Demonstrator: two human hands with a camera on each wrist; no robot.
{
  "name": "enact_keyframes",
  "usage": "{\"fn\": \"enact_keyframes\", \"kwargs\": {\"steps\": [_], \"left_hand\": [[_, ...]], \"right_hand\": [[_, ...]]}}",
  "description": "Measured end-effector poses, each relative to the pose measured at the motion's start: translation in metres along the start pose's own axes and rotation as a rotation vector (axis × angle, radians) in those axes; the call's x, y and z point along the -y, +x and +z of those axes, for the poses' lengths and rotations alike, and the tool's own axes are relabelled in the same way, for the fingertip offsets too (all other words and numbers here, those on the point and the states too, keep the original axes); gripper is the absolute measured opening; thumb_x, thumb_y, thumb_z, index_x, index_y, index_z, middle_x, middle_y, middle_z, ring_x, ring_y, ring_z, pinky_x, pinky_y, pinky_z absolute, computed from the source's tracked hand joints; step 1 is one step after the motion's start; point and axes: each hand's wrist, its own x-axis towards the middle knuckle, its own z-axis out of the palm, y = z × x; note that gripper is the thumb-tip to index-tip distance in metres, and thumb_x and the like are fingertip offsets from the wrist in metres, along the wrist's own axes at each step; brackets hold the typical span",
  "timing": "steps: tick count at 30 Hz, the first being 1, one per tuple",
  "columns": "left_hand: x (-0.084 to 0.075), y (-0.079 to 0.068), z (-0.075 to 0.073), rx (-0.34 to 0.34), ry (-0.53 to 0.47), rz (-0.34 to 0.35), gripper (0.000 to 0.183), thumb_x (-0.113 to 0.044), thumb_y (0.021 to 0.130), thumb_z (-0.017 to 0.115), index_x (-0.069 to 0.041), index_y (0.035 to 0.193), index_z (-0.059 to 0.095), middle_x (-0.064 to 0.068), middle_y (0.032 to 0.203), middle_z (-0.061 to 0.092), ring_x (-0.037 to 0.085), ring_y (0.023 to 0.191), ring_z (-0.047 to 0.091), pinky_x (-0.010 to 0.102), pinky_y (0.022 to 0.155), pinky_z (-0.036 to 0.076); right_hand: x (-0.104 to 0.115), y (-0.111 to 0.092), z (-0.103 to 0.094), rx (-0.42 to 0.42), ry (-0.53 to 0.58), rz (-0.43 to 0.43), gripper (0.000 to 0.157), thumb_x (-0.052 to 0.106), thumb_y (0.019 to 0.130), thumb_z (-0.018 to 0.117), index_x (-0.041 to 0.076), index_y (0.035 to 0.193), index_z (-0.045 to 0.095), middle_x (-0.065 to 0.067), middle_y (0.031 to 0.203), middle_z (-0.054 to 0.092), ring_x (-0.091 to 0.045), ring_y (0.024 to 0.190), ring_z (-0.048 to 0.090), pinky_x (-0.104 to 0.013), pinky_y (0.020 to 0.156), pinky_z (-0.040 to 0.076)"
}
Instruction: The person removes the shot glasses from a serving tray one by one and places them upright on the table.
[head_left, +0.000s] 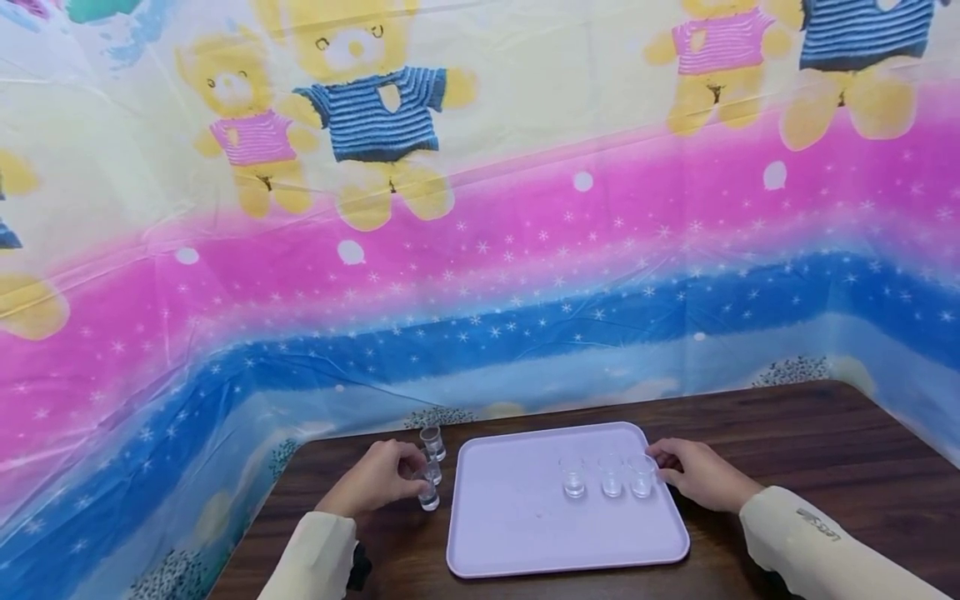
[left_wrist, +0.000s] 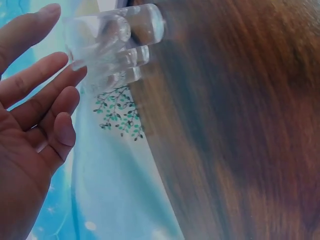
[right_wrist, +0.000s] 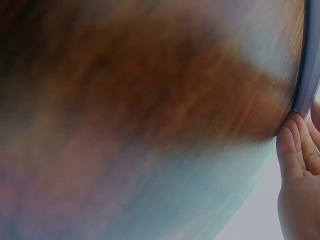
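My left hand (head_left: 381,477) is at the nearest of 3 small clear glasses, which stand in a row left of the tray. In the left wrist view, thumb and fingers are spread around the rim of the near glass (left_wrist: 142,25), with a gap at the thumb. Across the tray, my right hand (head_left: 701,472) reaches to the right edge, its fingertips beside a clear glass (head_left: 641,485). Any contact with that glass is unclear. The right wrist view has its fingers (right_wrist: 287,145) fairly straight against the tray rim (right_wrist: 311,65).
A pale lilac tray (head_left: 510,533) lies on the dark wooden table (head_left: 787,450). Two more clear glasses, a left one (head_left: 574,485) and a middle one (head_left: 611,485), stand on it. A cartoon-printed curtain (head_left: 525,333) hangs behind the table.
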Motion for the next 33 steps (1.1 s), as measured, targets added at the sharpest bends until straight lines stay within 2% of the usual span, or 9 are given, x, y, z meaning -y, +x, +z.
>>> {"fn": "enact_keyframes", "kwargs": {"steps": [3,8,15,21,26,29,33], "left_hand": [[-0.004,0.002,-0.001,-0.032,-0.004,0.016,0.025,-0.016,0.079,0.077,-0.004,0.099,0.069,0.001,0.087,0.063,0.013,0.075,0.057,0.03,0.063,0.048],[-0.015,0.008,0.002,-0.07,-0.009,0.09,0.024,-0.015,0.08,0.076,-0.005,0.101,0.068,0.006,0.092,0.064,0.02,0.08,0.059,0.032,0.066,0.049],[-0.033,0.022,0.015,-0.056,-0.029,0.121,0.029,-0.018,0.081,0.076,-0.005,0.105,0.069,0.007,0.099,0.066,0.025,0.088,0.06,0.037,0.073,0.05],[-0.047,0.034,0.027,-0.045,-0.019,0.13,0.032,-0.02,0.08,0.077,-0.007,0.107,0.069,0.002,0.098,0.065,0.025,0.083,0.057,0.029,0.067,0.048],[-0.062,0.042,0.035,-0.014,-0.03,0.118,0.035,-0.023,0.081,0.077,-0.008,0.111,0.068,0.004,0.105,0.065,0.024,0.095,0.058,0.033,0.075,0.049],[-0.07,0.048,0.041,-0.012,-0.04,0.162,0.035,-0.021,0.081,0.077,-0.007,0.112,0.068,0.005,0.106,0.065,0.024,0.097,0.058,0.032,0.078,0.049],[-0.08,0.056,0.048,-0.031,-0.042,0.233,0.031,-0.02,0.081,0.077,-0.009,0.109,0.069,0.0,0.102,0.066,0.021,0.095,0.059,0.028,0.076,0.049]], "right_hand": [[-0.001,-0.001,-0.002,0.003,0.002,0.002,0.029,-0.002,0.088,0.062,0.002,0.117,0.061,0.0,0.093,0.059,-0.014,0.086,0.055,-0.036,0.074,0.048],[-0.002,-0.001,-0.003,-0.001,0.0,0.003,0.029,-0.002,0.088,0.062,0.002,0.117,0.061,0.0,0.093,0.059,-0.014,0.086,0.056,-0.036,0.074,0.049],[-0.002,-0.003,-0.001,0.006,0.018,0.01,0.03,-0.001,0.088,0.062,0.002,0.117,0.061,0.0,0.093,0.059,-0.014,0.086,0.056,-0.036,0.075,0.049],[-0.003,-0.003,-0.002,0.003,0.018,0.013,0.03,-0.001,0.088,0.063,0.002,0.117,0.061,0.0,0.093,0.06,-0.014,0.086,0.056,-0.036,0.075,0.049],[-0.001,-0.003,-0.003,0.002,0.029,0.008,0.03,0.0,0.088,0.063,0.001,0.118,0.061,0.0,0.095,0.06,-0.014,0.087,0.056,-0.036,0.075,0.049],[0.0,-0.002,-0.002,0.003,0.032,0.009,0.03,-0.001,0.088,0.063,0.001,0.118,0.061,0.0,0.095,0.06,-0.014,0.087,0.057,-0.036,0.075,0.049],[0.001,-0.002,-0.003,0.005,0.029,0.0,0.03,0.0,0.088,0.063,0.0,0.118,0.061,0.0,0.096,0.061,-0.015,0.087,0.057,-0.036,0.075,0.049]]}}
